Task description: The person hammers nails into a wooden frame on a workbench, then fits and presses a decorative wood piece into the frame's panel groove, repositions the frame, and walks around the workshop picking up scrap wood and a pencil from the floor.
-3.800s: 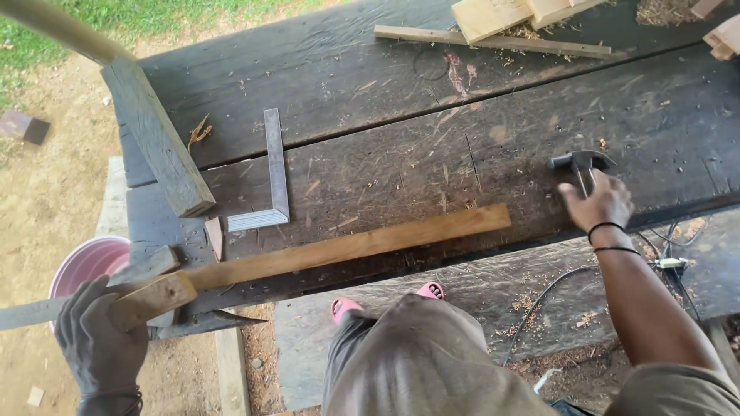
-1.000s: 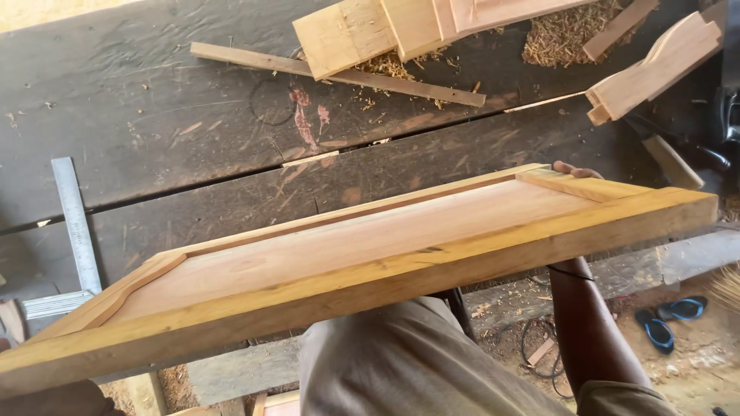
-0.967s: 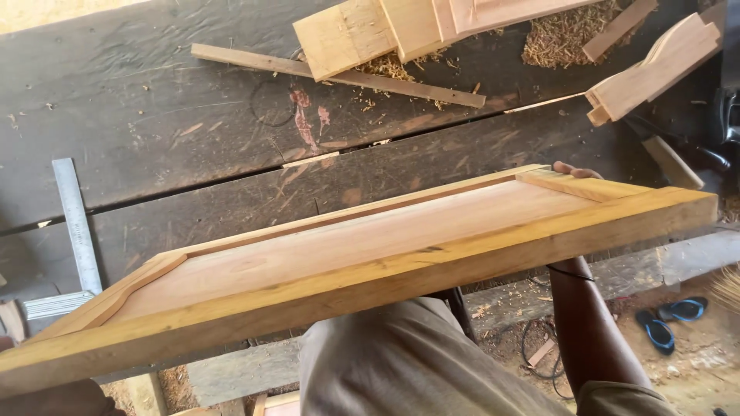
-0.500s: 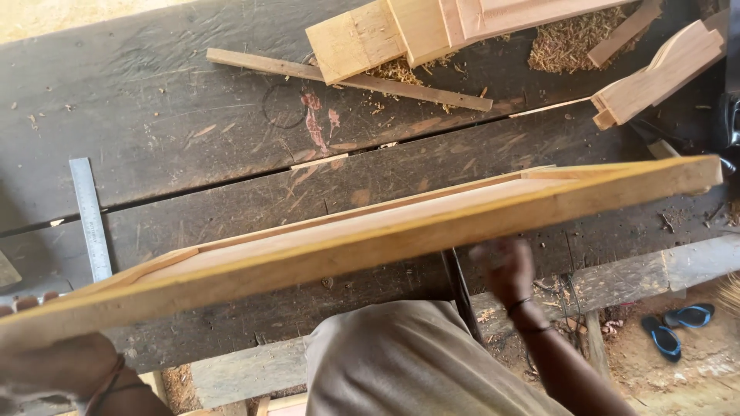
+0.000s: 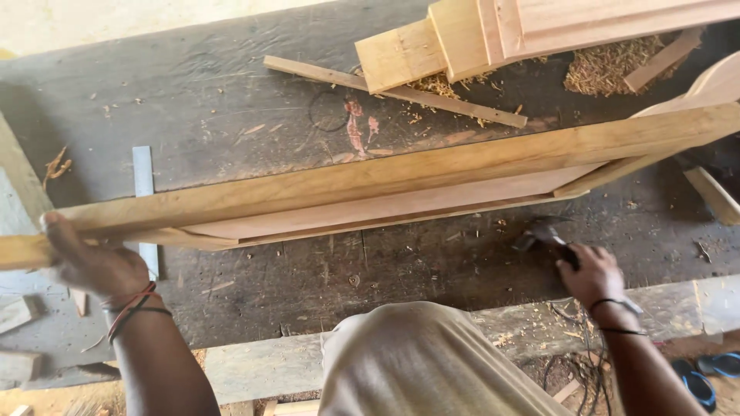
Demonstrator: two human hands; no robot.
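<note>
Wooden frame (image 5: 401,181) spans bench (image 5: 216,100) on edge; left hand (image 5: 92,262) at its left end, right hand (image 5: 590,273) on hammer (image 5: 543,231) in front; metal square (image 5: 144,200) behind frame, planks (image 5: 462,38) far side.

Dark, worn plank tabletop (image 5: 231,100), metal square (image 5: 143,185) lying at its left, thin wooden strip (image 5: 393,91), sawdust pile (image 5: 605,69), stacked timber pieces (image 5: 462,38) at far edge
</note>
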